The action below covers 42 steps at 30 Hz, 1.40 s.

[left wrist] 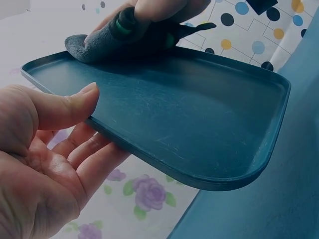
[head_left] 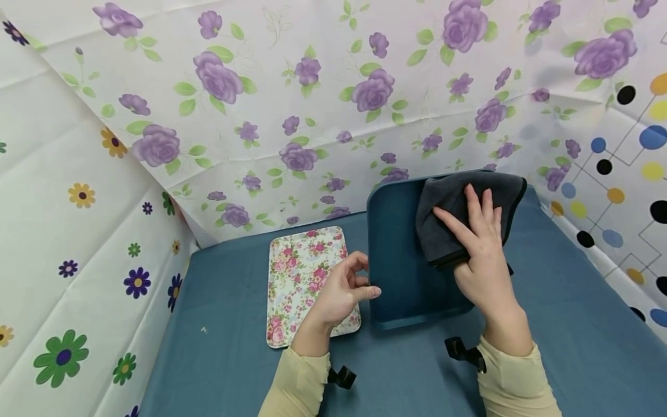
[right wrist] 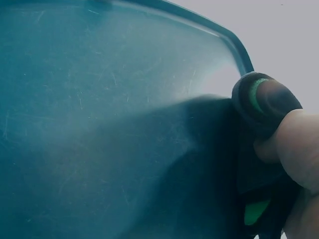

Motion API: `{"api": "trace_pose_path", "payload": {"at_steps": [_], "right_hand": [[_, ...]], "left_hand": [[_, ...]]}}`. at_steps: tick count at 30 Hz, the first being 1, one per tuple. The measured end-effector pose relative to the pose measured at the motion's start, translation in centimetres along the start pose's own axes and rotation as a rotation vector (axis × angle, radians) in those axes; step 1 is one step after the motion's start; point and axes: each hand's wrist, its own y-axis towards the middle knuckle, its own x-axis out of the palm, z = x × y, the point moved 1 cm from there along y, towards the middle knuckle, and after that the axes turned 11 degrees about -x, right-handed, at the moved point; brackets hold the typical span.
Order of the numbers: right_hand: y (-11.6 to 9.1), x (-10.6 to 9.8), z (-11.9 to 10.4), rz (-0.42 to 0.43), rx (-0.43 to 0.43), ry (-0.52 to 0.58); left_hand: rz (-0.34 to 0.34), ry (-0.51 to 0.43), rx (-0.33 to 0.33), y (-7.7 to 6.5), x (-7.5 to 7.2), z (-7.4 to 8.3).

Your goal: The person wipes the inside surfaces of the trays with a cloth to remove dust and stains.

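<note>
The tray (head_left: pixel 398 249) is dark teal, the cloth (head_left: pixel 440 240) charcoal grey.

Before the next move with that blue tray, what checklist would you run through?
1. Blue tray held by the left grip at its edge: ok.
2. Dark cloth held against the tray by the right grip: ok.
3. Flowered tray lying on the table, apart from the blue one: ok.
4. Blue tray's surface free of pale marks: not ok, several show.
5. Cloth dry: cannot tell.

Cloth (head_left: pixel 447 196) on tray (head_left: pixel 398 255), seemingly right half
</note>
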Motion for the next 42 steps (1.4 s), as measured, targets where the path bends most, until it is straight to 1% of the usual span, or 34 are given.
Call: {"api": "trace_pose_path", "payload": {"at_steps": [5, 8, 12, 18, 29, 34, 39, 42], "right_hand": [[-0.1, 0.2, -0.2, 0.009, -0.039, 0.027], [-0.1, 0.4, -0.3, 0.015, -0.047, 0.038], [-0.1, 0.6, -0.3, 0.014, -0.061, 0.057], [-0.2, 0.8, -0.6, -0.034, -0.082, 0.084], [-0.1, 2.1, -1.4, -0.124, -0.134, 0.117], [0.0, 2.3, -1.7, -0.165, -0.156, 0.122], [0.1, 2.6, -2.0, -0.207, -0.175, 0.133], [0.0, 2.8, -2.3, -0.217, -0.185, 0.144]], "left_hand": [[-0.003, 0.008, -0.003, -0.1, -0.2, 0.0], [-0.002, 0.023, -0.004, -0.2, -0.3, 0.1], [0.001, 0.019, -0.003, -0.2, -0.2, 0.3], [-0.01, -0.001, -0.014, -0.1, 0.0, 0.3], [-0.03, 0.037, -0.03, 0.0, 0.0, 0.1], [-0.019, 0.046, -0.024, 0.1, -0.1, 0.3], [-0.009, 0.037, -0.036, 0.0, 0.0, 0.3], [-0.009, 0.027, -0.033, 0.0, 0.0, 0.3]]}}
